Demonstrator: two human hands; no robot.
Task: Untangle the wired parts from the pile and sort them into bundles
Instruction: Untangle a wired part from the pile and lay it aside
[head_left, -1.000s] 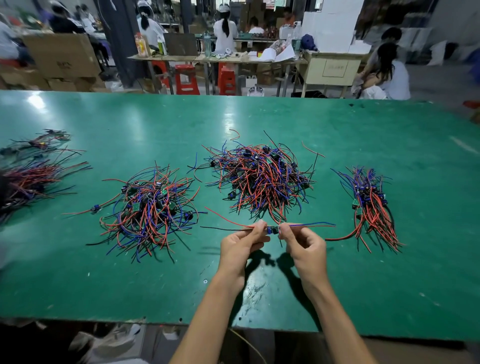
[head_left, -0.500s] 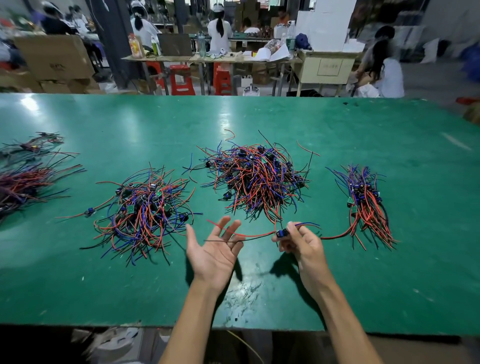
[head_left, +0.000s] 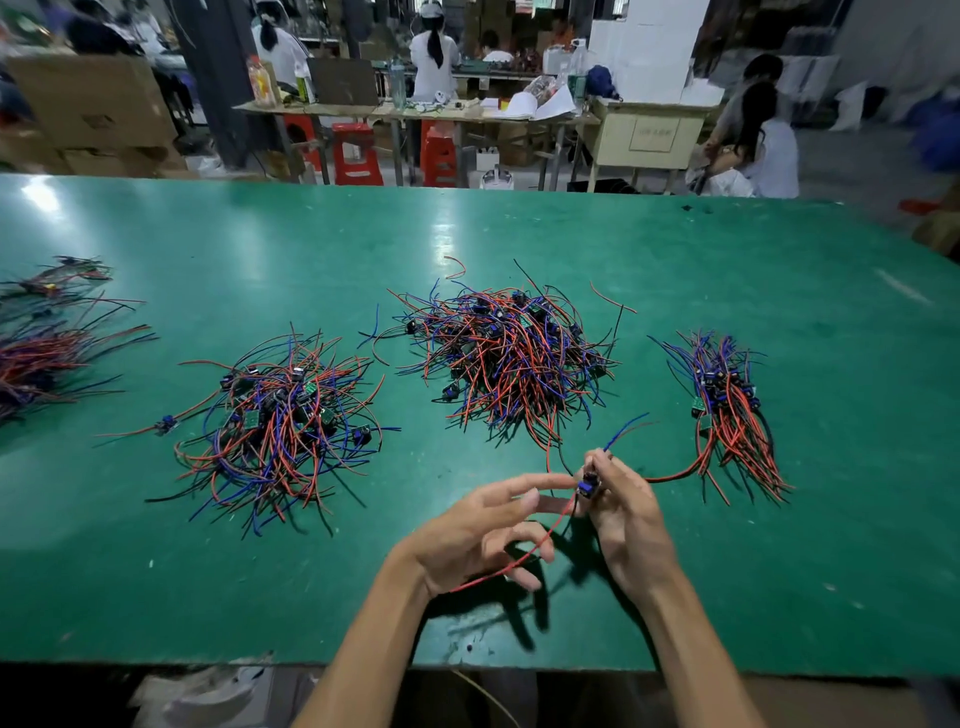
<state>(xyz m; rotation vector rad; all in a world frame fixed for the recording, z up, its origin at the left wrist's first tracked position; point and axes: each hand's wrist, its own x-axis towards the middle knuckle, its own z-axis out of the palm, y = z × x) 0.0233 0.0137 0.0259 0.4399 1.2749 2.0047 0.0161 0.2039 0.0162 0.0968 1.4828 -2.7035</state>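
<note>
My right hand (head_left: 626, 512) pinches one small wired part (head_left: 587, 487) above the green table (head_left: 208, 597); its blue wire rises up to the right and its red wire trails down to the left. That red wire runs across the loosely spread fingers of my left hand (head_left: 480, 535), which is just left of the part. A big tangled pile (head_left: 511, 358) of red, blue and black wired parts lies beyond my hands. A second tangled pile (head_left: 283, 426) sits to the left. A combed bundle (head_left: 730, 405) lies at the right.
More aligned bundles (head_left: 36, 358) lie at the table's left edge. One single part (head_left: 166, 425) sits left of the second pile. Beyond the far table edge are workbenches, red stools (head_left: 356, 153), cardboard boxes and people working.
One second ago both hands pinched the part stretched flat. The left hand then let go and opened; now the right hand holds the part upright while the red wire lies across the left fingers.
</note>
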